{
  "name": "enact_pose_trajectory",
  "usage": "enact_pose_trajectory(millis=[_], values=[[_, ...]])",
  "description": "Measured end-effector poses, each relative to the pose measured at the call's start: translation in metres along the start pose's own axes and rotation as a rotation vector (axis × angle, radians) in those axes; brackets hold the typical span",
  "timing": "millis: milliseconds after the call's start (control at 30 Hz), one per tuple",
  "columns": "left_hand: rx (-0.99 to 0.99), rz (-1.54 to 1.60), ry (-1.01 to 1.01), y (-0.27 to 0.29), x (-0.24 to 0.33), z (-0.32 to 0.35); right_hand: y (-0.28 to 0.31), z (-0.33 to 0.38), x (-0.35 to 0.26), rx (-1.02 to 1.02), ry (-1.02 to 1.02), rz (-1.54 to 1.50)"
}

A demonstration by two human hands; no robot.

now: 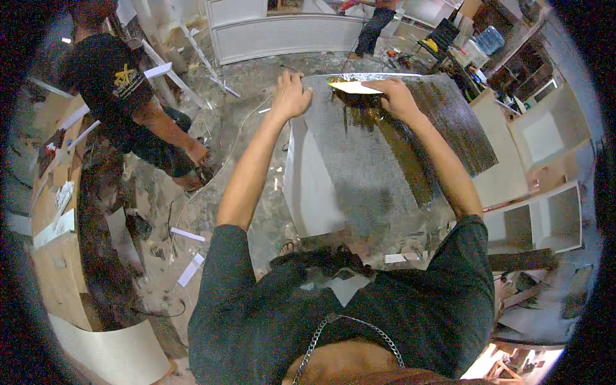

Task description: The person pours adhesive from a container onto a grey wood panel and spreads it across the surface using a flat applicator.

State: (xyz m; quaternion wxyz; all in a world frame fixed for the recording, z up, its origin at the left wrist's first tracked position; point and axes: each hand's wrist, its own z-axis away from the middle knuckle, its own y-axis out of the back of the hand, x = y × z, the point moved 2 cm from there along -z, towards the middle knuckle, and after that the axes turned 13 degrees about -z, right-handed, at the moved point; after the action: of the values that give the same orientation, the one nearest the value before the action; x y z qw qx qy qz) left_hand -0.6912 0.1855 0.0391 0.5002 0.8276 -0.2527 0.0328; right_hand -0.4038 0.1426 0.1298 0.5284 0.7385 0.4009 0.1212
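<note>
A large grey sheet [359, 167] lies in front of me, its left part bent up and showing pale. Wet brown glue [410, 170] streaks its middle and right side, with a thick dark pool near the far edge. My right hand [396, 98] pinches a flat white spreader [360, 88], whose left end is yellow with glue, over that pool. At the sheet's far left corner my left hand [292, 96] is closed with curled fingers around the edge; part of the grip is hidden.
On the left a person in a dark shirt [106, 83] bends beside a wooden bench [64, 269] bearing offcuts. Another person's legs [375, 32] stand at the back by a long white panel [289, 38]. White strips [188, 234] litter the floor; open cabinet boxes [545, 221] stand right.
</note>
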Motion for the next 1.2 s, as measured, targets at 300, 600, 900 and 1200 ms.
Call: enact_pose_trajectory(millis=[300, 600, 900, 1200], values=[[-0.031, -0.048, 0.075, 0.009, 0.004, 0.006, -0.014, -0.010, 0.015, -0.028, -0.008, 0.101], [-0.008, 0.004, 0.000, 0.004, 0.000, 0.002, -0.029, -0.029, 0.020, 0.067, 0.052, 0.061], [-0.022, -0.035, 0.026, 0.013, 0.001, 0.001, -0.019, -0.015, -0.012, 0.075, 0.098, 0.011], [-0.037, -0.065, 0.036, 0.014, 0.005, 0.002, -0.019, -0.034, 0.013, 0.148, -0.008, 0.090]])
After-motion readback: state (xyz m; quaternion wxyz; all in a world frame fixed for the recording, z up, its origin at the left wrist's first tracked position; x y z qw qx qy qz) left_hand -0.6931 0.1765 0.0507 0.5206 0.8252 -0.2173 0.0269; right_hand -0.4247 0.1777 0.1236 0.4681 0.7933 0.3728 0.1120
